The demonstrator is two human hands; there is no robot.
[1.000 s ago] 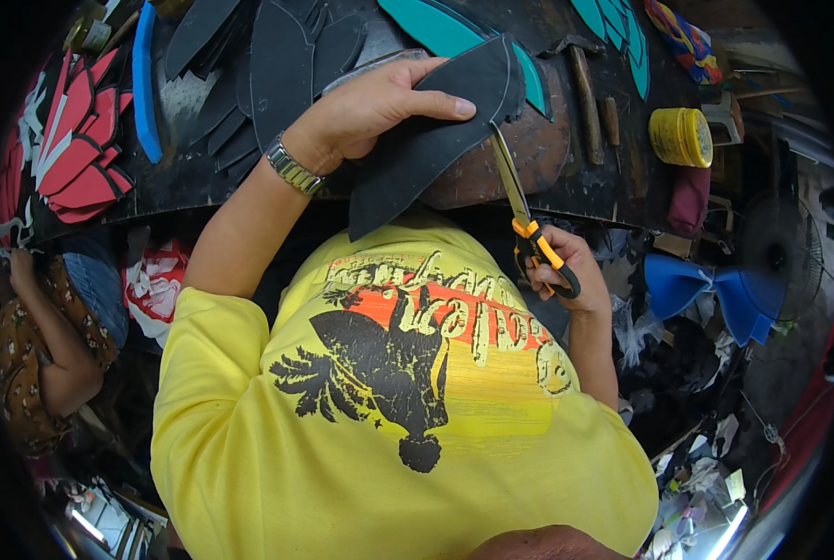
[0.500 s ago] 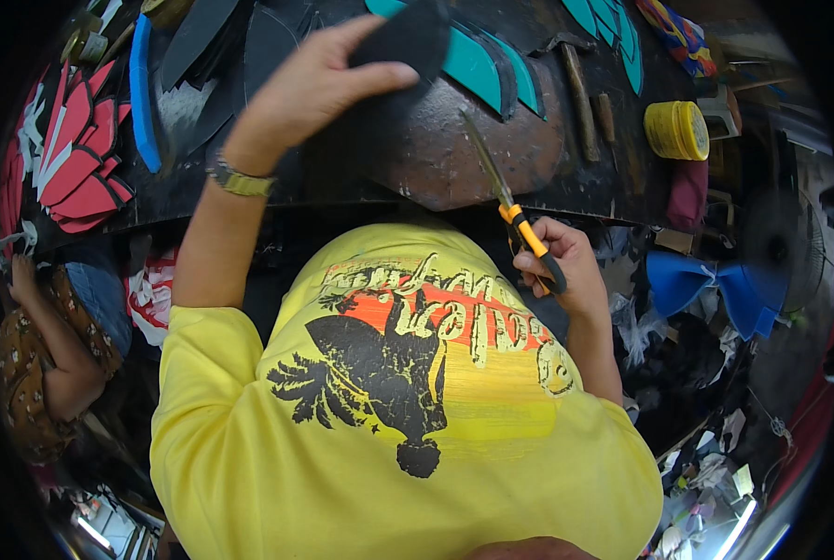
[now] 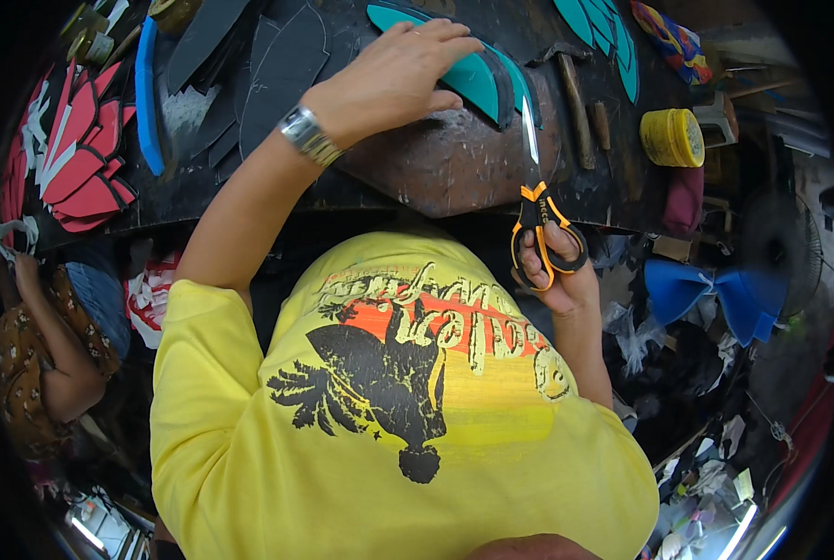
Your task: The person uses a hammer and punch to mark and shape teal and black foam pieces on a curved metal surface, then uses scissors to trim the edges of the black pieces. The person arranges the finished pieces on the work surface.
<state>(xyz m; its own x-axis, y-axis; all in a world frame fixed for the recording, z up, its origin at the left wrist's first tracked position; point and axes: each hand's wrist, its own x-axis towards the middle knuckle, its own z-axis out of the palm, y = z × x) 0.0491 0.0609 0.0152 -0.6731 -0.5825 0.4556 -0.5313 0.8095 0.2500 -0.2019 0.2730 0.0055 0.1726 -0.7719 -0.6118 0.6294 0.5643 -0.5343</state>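
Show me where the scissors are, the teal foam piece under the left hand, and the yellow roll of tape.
Scissors (image 3: pixel 549 241): head view, on the orange-and-black handles in the right hand.
Teal foam piece (image 3: pixel 478 77): head view, on its bare middle beside the left hand's fingers.
Yellow roll of tape (image 3: pixel 671 137): head view, on its side.

Bench (image 3: pixel 202 201) spans the upper frame. Worn block (image 3: pixel 454 163) sits on it at upper centre. Left hand (image 3: pixel 394 79) rests on a curved sheet piece (image 3: pixel 473 75) at the block's top edge. Scissors (image 3: pixel 538 219) in right hand (image 3: pixel 557 271), centre right, just below the bench edge; blades point up over the block's right side. Hammer (image 3: pixel 576 103) lies on the bench right of the blades, tape roll (image 3: pixel 674 137) further right. Sole cutouts (image 3: pixel 286 65) lie left of the left hand, stacked pieces (image 3: pixel 81 159) at far left. Fan pieces (image 3: pixel 608 33) at top right. Another person's arm (image 3: pixel 53 364) at lower left, below the bench.
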